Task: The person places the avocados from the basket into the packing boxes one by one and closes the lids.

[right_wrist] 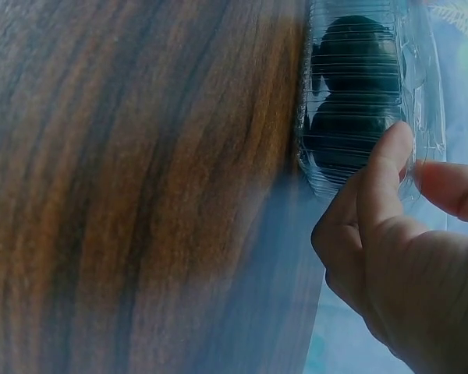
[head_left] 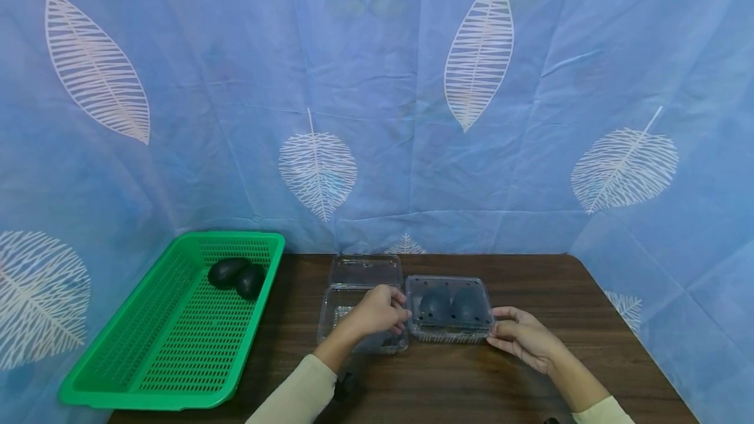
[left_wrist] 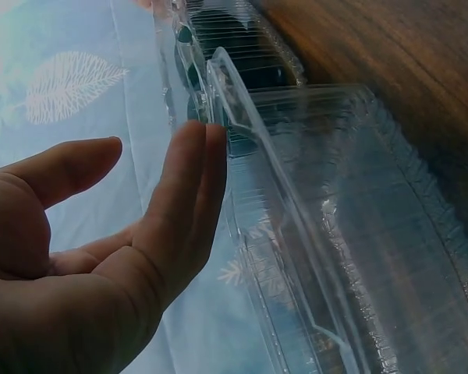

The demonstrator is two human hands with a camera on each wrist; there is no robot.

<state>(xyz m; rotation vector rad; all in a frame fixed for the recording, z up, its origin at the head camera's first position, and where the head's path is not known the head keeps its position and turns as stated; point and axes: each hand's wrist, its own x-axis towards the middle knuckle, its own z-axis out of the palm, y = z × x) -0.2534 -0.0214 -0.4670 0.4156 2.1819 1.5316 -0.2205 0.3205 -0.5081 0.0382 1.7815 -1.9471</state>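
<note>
A lidded clear plastic clamshell box (head_left: 450,309) with two dark oval fruits (right_wrist: 359,54) inside sits on the table. My right hand (head_left: 524,337) pinches its right rim between thumb and fingers, as the right wrist view also shows. At the box's left edge is my left hand (head_left: 377,311); in the left wrist view its fingertips (left_wrist: 189,136) come right at the plastic rim, thumb apart. Partly behind the left hand lies a second clear clamshell box (head_left: 365,271), its lid folded back; something dark shows at its front right, mostly hidden.
A green perforated basket (head_left: 156,400) stands on the left, with two dark oval fruits (head_left: 228,272) near its back right corner. The brown wooden table (head_left: 436,385) meets a blue leaf-patterned cloth (head_left: 377,169) at the back and right.
</note>
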